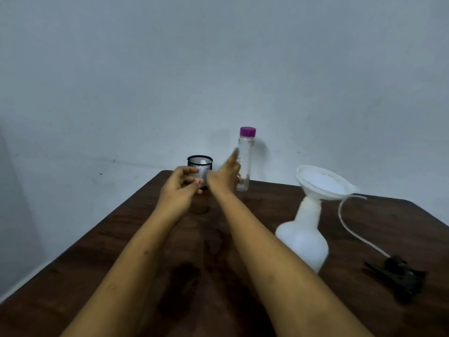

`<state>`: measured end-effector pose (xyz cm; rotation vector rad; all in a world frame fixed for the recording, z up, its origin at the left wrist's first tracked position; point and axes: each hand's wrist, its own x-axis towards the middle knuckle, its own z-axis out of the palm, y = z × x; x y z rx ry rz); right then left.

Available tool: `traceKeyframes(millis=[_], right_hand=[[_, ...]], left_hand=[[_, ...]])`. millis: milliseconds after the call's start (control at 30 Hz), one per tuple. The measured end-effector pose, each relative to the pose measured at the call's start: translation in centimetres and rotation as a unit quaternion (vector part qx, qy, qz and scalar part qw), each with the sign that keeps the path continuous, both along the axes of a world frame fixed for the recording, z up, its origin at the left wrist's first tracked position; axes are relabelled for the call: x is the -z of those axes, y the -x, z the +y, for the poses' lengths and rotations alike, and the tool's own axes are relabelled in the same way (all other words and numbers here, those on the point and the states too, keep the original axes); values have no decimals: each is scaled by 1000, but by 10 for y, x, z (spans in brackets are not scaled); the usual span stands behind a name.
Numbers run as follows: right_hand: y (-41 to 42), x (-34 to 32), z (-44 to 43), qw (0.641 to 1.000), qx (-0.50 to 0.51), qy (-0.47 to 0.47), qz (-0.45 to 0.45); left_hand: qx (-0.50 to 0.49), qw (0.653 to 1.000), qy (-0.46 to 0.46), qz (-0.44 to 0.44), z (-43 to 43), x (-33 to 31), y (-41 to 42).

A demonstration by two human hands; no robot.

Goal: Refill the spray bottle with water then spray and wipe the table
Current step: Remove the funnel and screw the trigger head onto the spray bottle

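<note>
Our right hand (224, 175) is blurred, so we cannot tell whether its fingers touch the clear glass water bottle with the purple cap (245, 158) right behind it; the hand covers the bottle's lower left side. The fingers are stretched out and apart, gripping nothing we can make out. Our left hand (181, 184) is half curled, fingers loosely bent with a gap between them and the thumb, just in front of the black wire-mesh cup (200, 167) and hiding its lower part. Something white sits inside the cup, too small to identify. We cannot tell whether the left hand touches the cup or holds anything.

The white plastic spray bottle (302, 235) stands on the dark brown wooden worktop (121, 239) to our right, with a white plastic funnel (323, 182) seated tilted in its neck. Its black trigger spray head (398, 276) lies on the worktop further right, well apart from the bottle, with a thin clear tube (345, 221) curving from it up past the funnel's rim. Darker patches mark the worktop between our forearms.
</note>
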<state>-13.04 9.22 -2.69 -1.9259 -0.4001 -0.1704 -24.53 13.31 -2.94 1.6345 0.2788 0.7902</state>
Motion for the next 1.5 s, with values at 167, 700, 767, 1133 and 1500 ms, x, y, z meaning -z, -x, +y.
traceKeyframes(millis=[167,700,767,1133,1500], right_hand=[[64,-48,-49,984,-134,-56,-99],[55,-55,-268,972,-67,111,-198],[54,-42,-269,974,-109,118,-160],[32,-25,-250,986,-85,-56,-134],[24,-17,-241,971,-83,-113,-192]], left_hand=[[-33,990,119,-63,-49,-8,27],[41,996,-50,53,-192,31,-12],[33,994,-76,64,-201,38,-18],[16,984,-167,53,-189,51,-34],[79,983,-157,47,-170,51,-42]])
